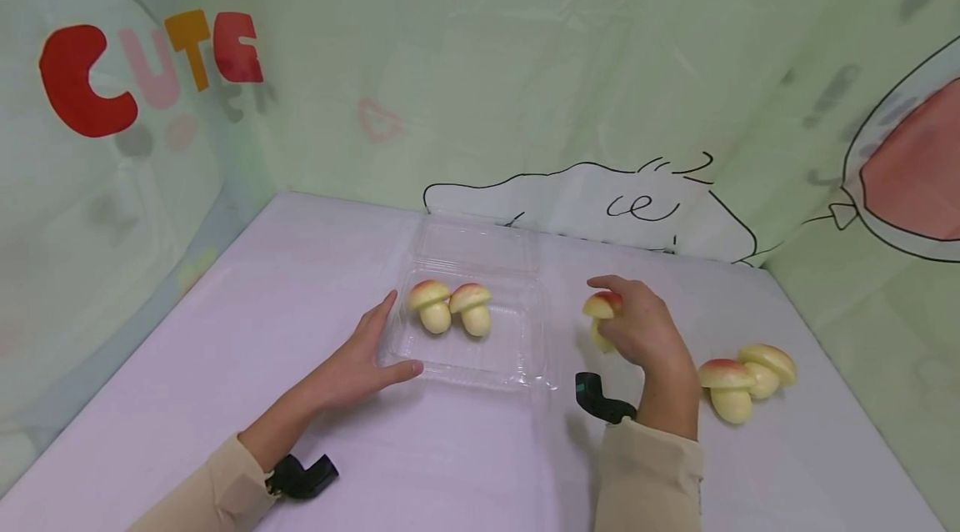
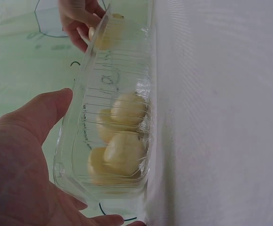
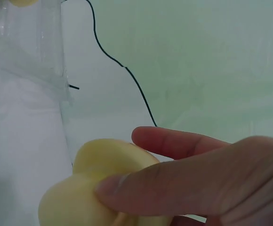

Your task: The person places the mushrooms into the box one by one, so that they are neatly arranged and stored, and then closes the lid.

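Observation:
My right hand (image 1: 641,328) pinches a toy mushroom (image 1: 602,307) with a yellow cap tinged red, held to the right of a clear plastic box. In the right wrist view the thumb (image 3: 141,190) presses against the pale yellow mushroom (image 3: 99,157). The clear box (image 1: 517,357) lies with its lid (image 1: 476,247) folded back. Inside, at the left and middle, two mushrooms (image 1: 433,315) (image 1: 474,317) sit side by side. Around the box's left front corner, my left hand (image 1: 363,361) spreads its thumb and fingers; they are close along the wall in the left wrist view.
Two more toy mushrooms (image 1: 727,390) (image 1: 768,367) lie against each other on the white table (image 1: 480,457), right of my right forearm. A pale green printed curtain (image 1: 525,82) rises behind the table and along both sides. Black camera mounts (image 1: 303,478) stick out from both wrists.

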{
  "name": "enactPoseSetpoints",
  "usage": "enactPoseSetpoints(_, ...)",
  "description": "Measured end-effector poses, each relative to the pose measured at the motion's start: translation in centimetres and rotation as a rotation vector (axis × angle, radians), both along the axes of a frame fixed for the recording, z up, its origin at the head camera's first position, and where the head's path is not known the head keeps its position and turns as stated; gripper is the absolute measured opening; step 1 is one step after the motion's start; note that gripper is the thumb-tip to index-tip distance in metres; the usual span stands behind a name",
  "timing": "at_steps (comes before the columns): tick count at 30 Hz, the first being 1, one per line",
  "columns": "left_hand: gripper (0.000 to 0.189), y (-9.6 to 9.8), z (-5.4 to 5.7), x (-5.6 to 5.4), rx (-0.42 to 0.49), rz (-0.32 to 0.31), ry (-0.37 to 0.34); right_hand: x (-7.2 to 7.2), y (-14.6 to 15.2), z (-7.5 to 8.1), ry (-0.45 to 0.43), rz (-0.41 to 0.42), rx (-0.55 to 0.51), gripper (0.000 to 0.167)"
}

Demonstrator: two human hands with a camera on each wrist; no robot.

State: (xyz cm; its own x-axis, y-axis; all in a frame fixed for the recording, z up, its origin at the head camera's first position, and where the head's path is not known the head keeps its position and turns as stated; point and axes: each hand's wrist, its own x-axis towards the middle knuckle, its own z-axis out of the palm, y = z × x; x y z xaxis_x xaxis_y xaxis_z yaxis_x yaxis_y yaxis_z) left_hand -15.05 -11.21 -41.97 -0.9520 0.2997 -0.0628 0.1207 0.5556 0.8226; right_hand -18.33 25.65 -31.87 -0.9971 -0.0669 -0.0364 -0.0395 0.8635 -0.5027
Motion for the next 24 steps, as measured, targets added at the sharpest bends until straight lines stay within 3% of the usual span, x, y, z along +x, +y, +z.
enactPoseSetpoints(5,0.113,0.0,0.0,0.0,-0.003,-0.001,-0.002,0.3,-0.9,0.6,0.007,-0.022,-0.003,0.063)
enactPoseSetpoints(24,0.114,0.0,0.0,-0.1,-0.011,-0.005,0.005,0.9,-3.9,1.8,0.18,0.068,-0.067,0.054)
